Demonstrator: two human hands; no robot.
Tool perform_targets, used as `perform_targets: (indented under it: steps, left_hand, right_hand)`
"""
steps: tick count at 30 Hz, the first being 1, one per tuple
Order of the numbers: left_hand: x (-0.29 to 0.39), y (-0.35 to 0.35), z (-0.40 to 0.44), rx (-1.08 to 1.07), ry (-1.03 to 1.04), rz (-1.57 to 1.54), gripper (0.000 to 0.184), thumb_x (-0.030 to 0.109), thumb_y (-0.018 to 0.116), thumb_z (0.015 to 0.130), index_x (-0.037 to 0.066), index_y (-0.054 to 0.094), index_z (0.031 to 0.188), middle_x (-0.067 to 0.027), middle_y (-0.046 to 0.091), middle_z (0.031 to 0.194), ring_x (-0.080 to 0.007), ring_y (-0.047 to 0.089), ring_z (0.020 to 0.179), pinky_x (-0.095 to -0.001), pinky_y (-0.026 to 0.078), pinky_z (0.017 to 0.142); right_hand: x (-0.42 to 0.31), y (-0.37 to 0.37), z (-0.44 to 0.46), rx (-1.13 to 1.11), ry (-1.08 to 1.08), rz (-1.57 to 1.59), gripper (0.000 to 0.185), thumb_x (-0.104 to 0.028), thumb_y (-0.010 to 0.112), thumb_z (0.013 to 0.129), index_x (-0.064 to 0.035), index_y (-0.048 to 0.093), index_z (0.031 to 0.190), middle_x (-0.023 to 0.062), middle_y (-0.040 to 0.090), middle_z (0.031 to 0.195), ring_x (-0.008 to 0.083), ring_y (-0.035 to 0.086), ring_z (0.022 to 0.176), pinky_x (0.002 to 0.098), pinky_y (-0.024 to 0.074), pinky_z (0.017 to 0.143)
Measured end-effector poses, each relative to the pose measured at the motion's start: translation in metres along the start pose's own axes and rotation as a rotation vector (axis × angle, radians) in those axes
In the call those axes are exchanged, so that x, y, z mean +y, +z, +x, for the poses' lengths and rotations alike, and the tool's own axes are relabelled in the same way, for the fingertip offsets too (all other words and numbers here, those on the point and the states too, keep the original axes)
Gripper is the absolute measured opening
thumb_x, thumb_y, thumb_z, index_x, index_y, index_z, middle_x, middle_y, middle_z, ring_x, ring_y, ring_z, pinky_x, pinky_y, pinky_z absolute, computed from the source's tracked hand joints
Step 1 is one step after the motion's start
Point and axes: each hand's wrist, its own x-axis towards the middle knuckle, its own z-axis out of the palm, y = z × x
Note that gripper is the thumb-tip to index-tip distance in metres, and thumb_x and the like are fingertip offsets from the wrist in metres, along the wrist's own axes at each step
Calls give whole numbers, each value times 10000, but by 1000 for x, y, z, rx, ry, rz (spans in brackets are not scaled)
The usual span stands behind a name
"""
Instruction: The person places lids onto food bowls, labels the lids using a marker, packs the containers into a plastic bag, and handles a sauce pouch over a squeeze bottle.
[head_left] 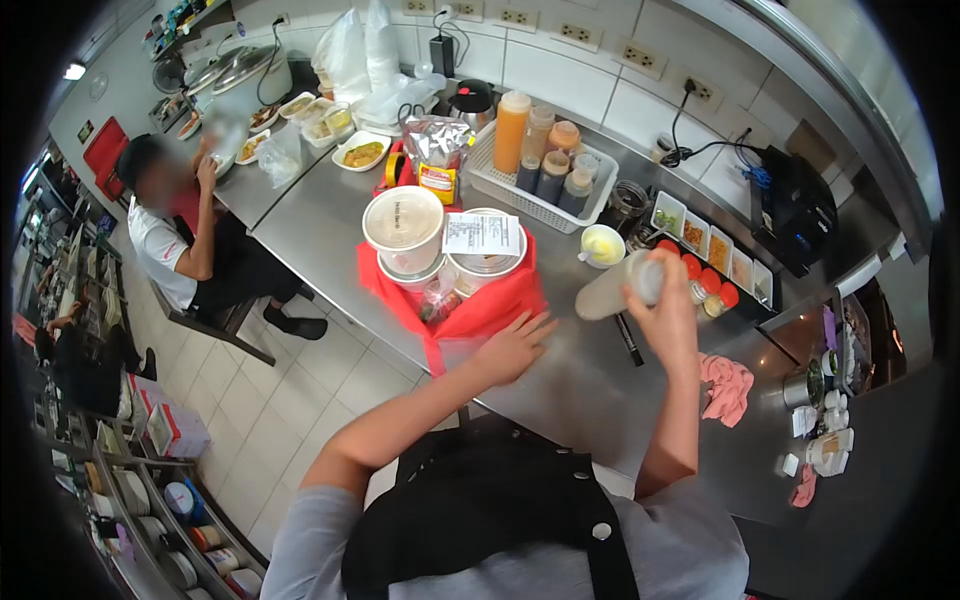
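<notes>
My right hand (660, 310) is wrapped round a translucent bottle (603, 298) with a whitish cap, tilted over the steel table. Near the table's front edge, my left hand (518, 347) has its fingers spread, beside a red plastic bag (500, 312), with nothing visible in it. Lidded round tubs stand in the bag: one white-lidded tub (403, 220) sits on top at the left, and a printed receipt (482, 235) lies over the tub at the right. A small clear bag (440, 300) rests in front of the tubs.
A white basket (490, 182) of sauce bottles stands behind, with a white bowl (602, 246) to its right. Red-capped jars (712, 285), a black marker (629, 340) and a pink cloth (727, 388) lie rightward. A seated person (170, 230) eats at the left.
</notes>
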Motion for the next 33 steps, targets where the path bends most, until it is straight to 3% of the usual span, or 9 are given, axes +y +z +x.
perform_targets:
  steps: [2, 6, 8, 14, 21, 25, 28, 30, 33]
  left_hand:
    - [-11, -2, 35, -150, -61, 463, 399, 225, 498, 911, 56, 602, 1258, -111, 303, 1552, -311, 218, 1452, -505, 136, 1186]
    - [-51, 45, 60, -507, -341, 693, 484, 249, 436, 945, 51, 492, 1383, -123, 258, 1570, -273, 214, 1457, -434, 157, 1194]
    - [-58, 49, 54, -657, -210, 986, 584, 273, 405, 957, 45, 320, 1488, -116, 255, 1572, -269, 217, 1456, -421, 135, 1200]
    - [-102, 40, 15, -722, -333, 1002, 610, 317, 388, 956, 72, 292, 1506, -80, 239, 1584, -268, 193, 1462, -457, 117, 1198]
    - [-195, 4, -62, -373, -463, 511, 575, 190, 481, 898, 178, 392, 1466, -118, 240, 1569, -310, 90, 1486, -413, 145, 1194]
    - [-195, -19, -76, -285, -563, 369, 563, 152, 499, 896, 149, 410, 1452, -190, 222, 1556, -341, 81, 1481, -511, 86, 1190]
    - [-160, -2, -83, 61, -642, -138, 789, 235, 715, 750, 71, 382, 1447, -241, 202, 1544, -375, 130, 1462, -519, 136, 1182]
    - [-118, 7, -77, 422, -454, -762, 917, 292, 799, 714, 16, 327, 1450, -248, 258, 1512, -350, 191, 1445, -463, 167, 1182]
    - [-57, -23, -57, 353, -651, -969, 877, 295, 821, 741, -7, 338, 1407, -218, 422, 1400, -312, 375, 1354, -411, 283, 1135]
  right_hand:
    - [-8, 3, 8, 37, -41, -5, 517, -129, 744, 770, -62, 469, 1202, 170, 544, 1117, 380, 553, 1052, 437, 466, 860]
    - [-10, 20, 2, 10, -67, -6, 518, -126, 745, 779, -46, 461, 1205, 179, 551, 1149, 384, 545, 1072, 432, 456, 878]
    - [-4, 28, -5, -18, -40, 58, 520, -119, 748, 779, -29, 460, 1202, 186, 555, 1176, 383, 548, 1082, 429, 447, 893]
    - [8, 17, -9, -44, 38, 134, 509, -115, 749, 777, -23, 463, 1188, 188, 559, 1131, 374, 565, 1033, 426, 442, 897]
    - [17, 42, -6, -69, 78, 260, 510, -117, 759, 763, -12, 466, 1167, 177, 557, 1120, 337, 565, 1035, 417, 434, 906]
    - [15, 85, -4, 0, 119, 389, 454, -115, 750, 798, -25, 480, 1152, 144, 561, 1124, 273, 573, 1020, 399, 471, 899]
    - [21, 124, -9, 76, 556, 996, 387, -155, 697, 875, -45, 501, 1190, 110, 566, 1165, 212, 580, 1048, 367, 543, 849]
    - [33, 147, -21, -215, 748, 1566, 377, -220, 629, 940, -63, 496, 1255, 102, 576, 1187, 191, 598, 1060, 332, 596, 773]
    - [25, 193, -45, -512, 1026, 1725, 406, -308, 557, 979, -64, 480, 1295, 105, 590, 1183, 212, 625, 1021, 326, 593, 805]
